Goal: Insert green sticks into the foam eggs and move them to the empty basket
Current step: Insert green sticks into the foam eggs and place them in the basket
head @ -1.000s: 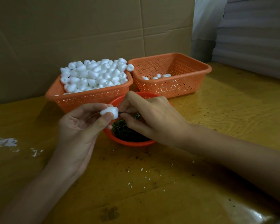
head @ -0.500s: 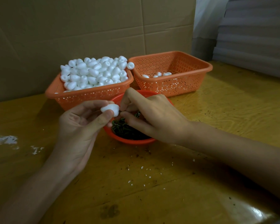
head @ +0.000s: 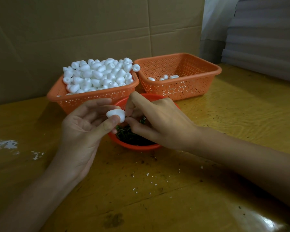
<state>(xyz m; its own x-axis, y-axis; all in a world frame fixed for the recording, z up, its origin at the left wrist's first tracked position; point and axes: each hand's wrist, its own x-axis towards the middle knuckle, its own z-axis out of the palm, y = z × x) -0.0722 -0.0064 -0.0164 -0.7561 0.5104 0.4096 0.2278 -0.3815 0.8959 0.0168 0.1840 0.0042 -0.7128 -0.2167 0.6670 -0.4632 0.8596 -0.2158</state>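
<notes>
Only a few eggs (head: 165,77) lay in the receiving basket (head: 208,67) and a heap (head: 99,72) remained, while the left hand (head: 84,131) gripped a foam egg (head: 115,114) and the right hand (head: 157,124) worked at its tip (whether its grip held a stick, I could not tell).

Two hands are in view, the left hand (head: 81,129) and the right hand (head: 159,124), with one foam egg (head: 115,114) between them. There is one red bowl (head: 137,147) and two orange baskets. The full basket (head: 94,99), at eleven o'clock from the bowl, holds a heap of eggs (head: 97,74) too many to count, plus one perched egg (head: 136,67) at its two-o'clock corner. The other basket (head: 191,87), at one o'clock, shows four eggs (head: 165,76). The green sticks (head: 129,136) in the bowl are too tangled to count.
</notes>
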